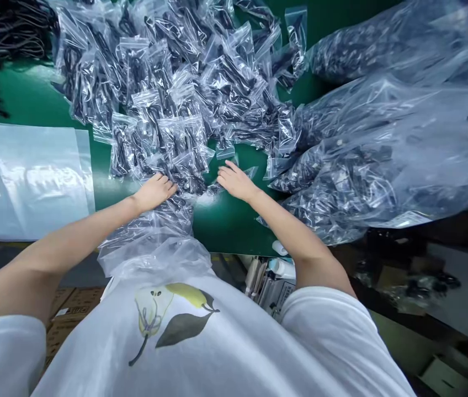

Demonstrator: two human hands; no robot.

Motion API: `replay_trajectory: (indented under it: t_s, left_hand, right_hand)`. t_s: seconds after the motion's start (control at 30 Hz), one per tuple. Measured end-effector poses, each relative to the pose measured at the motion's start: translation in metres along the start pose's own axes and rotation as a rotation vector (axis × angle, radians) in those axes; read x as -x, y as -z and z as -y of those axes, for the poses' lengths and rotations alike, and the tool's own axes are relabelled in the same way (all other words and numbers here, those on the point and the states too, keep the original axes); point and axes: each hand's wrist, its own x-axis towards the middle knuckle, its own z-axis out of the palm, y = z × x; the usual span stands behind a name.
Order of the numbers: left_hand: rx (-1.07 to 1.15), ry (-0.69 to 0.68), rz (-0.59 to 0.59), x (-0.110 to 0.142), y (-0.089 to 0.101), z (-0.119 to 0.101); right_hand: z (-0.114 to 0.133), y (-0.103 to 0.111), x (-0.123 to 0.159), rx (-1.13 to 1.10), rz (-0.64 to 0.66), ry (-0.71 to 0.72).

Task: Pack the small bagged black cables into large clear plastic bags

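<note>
Bagged cables (181,135) all the way to the worktop's (225,229) front edge lol
Left hand (156,191) curls over them, can't tell if gripping; right hand's (236,181) fingers loosely open.

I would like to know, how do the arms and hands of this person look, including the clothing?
The left hand and right hand are ungloved, and the forearms are uncovered. Short white sleeves end above the elbows, part of a white T-shirt with a fruit-and-leaf print.
</note>
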Motion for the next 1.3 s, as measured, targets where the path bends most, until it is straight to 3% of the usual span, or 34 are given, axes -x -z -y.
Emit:
replay_trajectory:
  t_s: [0.13, 0.2, 0.27, 0.33, 0.4, 0.47, 0.53, 0.63, 0.73, 0.83, 0.93, 1.0, 1.07, 1.2, 1.3]
  left_hand:
    - [0.095, -0.013, -0.051, 0.011, 0.01, 0.005]
    - [0.185, 0.078, -0.091, 0.025, 0.018, 0.006]
    - [0.342, 0.258, -0.168, 0.035, 0.025, 0.007]
    - [0.63, 0.484, -0.297, 0.036, 0.031, 0.008]
    - [1.028, 0.679, -0.455, 0.028, 0.04, 0.008]
    - [1.422, 0.794, -0.575, 0.017, 0.051, 0.01]
    - [1.708, 0.852, -0.629, 0.011, 0.065, 0.012]
    - [1.912, 0.889, -0.622, 0.016, 0.082, 0.014]
    - [1.949, 0.882, -0.603, 0.032, 0.089, 0.013]
    - [1.942, 0.868, -0.623, 0.038, 0.084, 0.008]
    - [1.946, 0.88, -0.669, 0.028, 0.076, -0.003]
    - [1.993, 0.827, -0.647, 0.02, 0.075, -0.014]
    - [2.043, 0.724, -0.584, 0.018, 0.077, -0.024]
    - [2.009, 0.643, -0.427, 0.031, 0.087, -0.032]
    - [1.851, 0.616, -0.379, 0.041, 0.095, -0.038]
  right_hand:
    - [0.012, -0.016, 0.031, -0.05, 0.159, -0.244]
    - [0.018, -0.016, 0.043, -0.056, 0.216, -0.32]
    - [0.021, -0.009, 0.045, -0.037, 0.223, -0.328]
    - [0.018, 0.003, 0.028, -0.013, 0.127, -0.277]
    - [0.01, 0.016, -0.007, -0.01, -0.029, -0.205]
    - [-0.001, 0.027, -0.054, -0.029, -0.118, -0.127]
    - [-0.012, 0.035, -0.098, -0.054, -0.107, -0.045]
    - [-0.023, 0.042, -0.131, -0.129, -0.096, 0.018]
    - [-0.019, 0.046, -0.118, -0.353, -0.278, -0.123]
    - [0.016, 0.053, -0.089, -0.676, -0.514, -0.521]
    - [0.081, 0.058, -0.078, -1.075, -0.586, -0.769]
    - [0.124, 0.061, -0.085, -1.389, -0.58, -0.773]
    - [0.153, 0.063, -0.097, -1.557, -0.602, -0.76]
    - [0.172, 0.076, -0.1, -1.716, -0.65, -0.764]
    - [0.184, 0.093, -0.09, -1.783, -0.699, -0.742]
